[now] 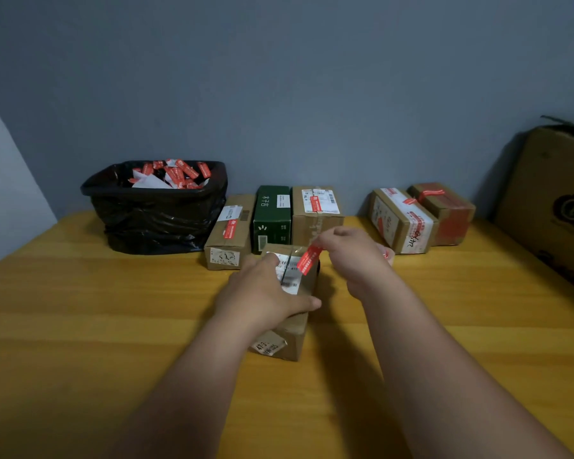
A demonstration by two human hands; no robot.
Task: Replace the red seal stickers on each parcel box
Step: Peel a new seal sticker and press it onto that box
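A small brown parcel box (292, 329) with a white label lies in the middle of the wooden table. My left hand (262, 293) presses flat on its top, fingers spread. My right hand (352, 256) pinches the upper end of a red seal sticker (309, 259) that slants over the box's far right edge; I cannot tell whether its lower end touches the box. Behind stand a brown box with a red sticker (227, 231), a green box (271, 217) and a brown box (315, 210) with a red sticker on its label.
A black-lined bin (156, 207) holding several used red stickers and white backing papers sits at the back left. Two more taped boxes (401, 220) (444, 213) stand at the back right. A large cardboard carton (550, 200) leans at the right edge. Something red and white (386, 253) peeks from behind my right hand.
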